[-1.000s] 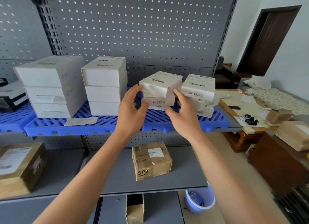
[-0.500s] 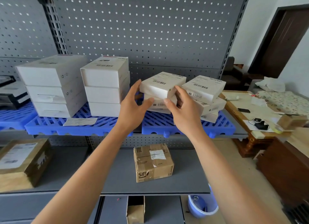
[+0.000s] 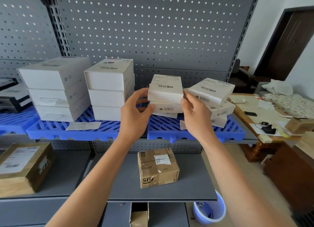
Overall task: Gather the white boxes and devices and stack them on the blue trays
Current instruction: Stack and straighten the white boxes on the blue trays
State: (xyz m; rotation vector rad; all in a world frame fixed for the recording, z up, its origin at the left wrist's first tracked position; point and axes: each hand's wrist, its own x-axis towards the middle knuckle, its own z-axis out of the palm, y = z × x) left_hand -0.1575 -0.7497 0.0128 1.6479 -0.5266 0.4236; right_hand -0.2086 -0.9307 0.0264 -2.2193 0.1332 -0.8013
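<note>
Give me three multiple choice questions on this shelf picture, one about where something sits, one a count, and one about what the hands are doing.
1. Where is the brown SF parcel?
A. on the blue tray
B. on the grey shelf below the trays
C. on the wooden table

2. How many large white boxes are in the leftmost stack?
A. two
B. three
C. five

3. What are the hands doing?
A. both hold the top small white box
B. both hang idle
C. one lifts the parcel

Answers:
1. B, the parcel stands on the lower grey shelf, under the right blue tray.
2. B, three box fronts show one above another.
3. A, the left hand and right hand grip the top small white box by its two sides.
</note>
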